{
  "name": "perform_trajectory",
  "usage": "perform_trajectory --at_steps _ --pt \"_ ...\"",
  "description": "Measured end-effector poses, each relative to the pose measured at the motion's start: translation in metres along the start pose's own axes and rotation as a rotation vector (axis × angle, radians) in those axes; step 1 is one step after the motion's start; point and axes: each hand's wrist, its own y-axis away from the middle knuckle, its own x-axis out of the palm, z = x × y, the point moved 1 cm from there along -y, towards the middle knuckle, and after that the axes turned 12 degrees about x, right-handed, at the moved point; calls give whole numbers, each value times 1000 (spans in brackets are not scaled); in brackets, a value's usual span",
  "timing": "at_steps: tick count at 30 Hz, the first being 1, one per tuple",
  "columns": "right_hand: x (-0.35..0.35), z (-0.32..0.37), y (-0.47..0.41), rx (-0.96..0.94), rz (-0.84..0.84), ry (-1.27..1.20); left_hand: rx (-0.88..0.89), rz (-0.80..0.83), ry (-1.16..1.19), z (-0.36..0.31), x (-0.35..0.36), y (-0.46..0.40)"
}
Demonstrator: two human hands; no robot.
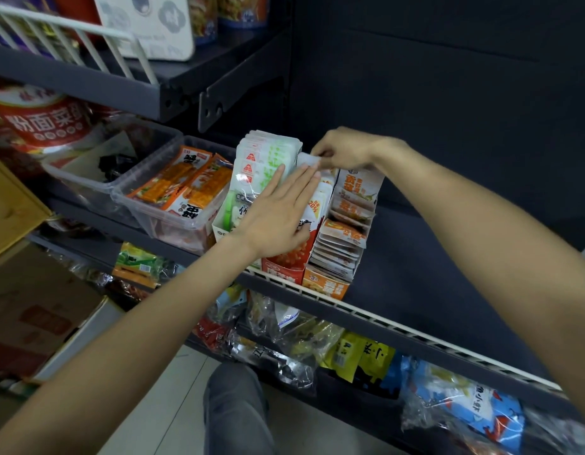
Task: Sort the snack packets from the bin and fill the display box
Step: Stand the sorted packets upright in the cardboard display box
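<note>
Three cardboard display boxes stand side by side on the dark shelf. My left hand [278,208] lies flat, fingers spread, on the packets of the red middle display box [284,269]. My right hand [343,149] pinches a small white snack packet [307,160] above the back of that box. The left display box [223,232] holds upright white and green packets [261,159]. The orange display box [327,287] on the right is packed with orange and white packets [347,231].
A clear plastic bin [173,221] of orange packets sits left of the boxes, with another clear bin [87,188] behind it. The shelf [432,267] has bare room to the right. Bagged snacks hang below the shelf rail [383,323]. Cardboard cartons stand at the left.
</note>
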Motion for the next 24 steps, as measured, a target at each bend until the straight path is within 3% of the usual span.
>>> perform_trajectory --at_steps 2,6,9,12,15,18,21,24 --pt "4 2 -1 11 -22 77 -12 26 3 2 0 -3" --pt "7 1 0 7 -220 285 -8 55 -28 4 1 -10" --pt "8 6 -3 26 -188 421 -15 92 -19 5 -1 -14" --pt "6 1 -2 60 -115 319 -21 87 -51 4 -2 -12" --pt "7 -9 8 48 -285 78 -102 4 -124 -2 -2 -5" --pt "11 -11 21 -14 -507 110 -239 -148 -80 -12 -3 8" --pt "23 -8 31 -96 -520 256 -236 -264 -48 -24 2 21" --pt "40 -12 32 -110 -471 371 -165 -201 10 -33 10 22"
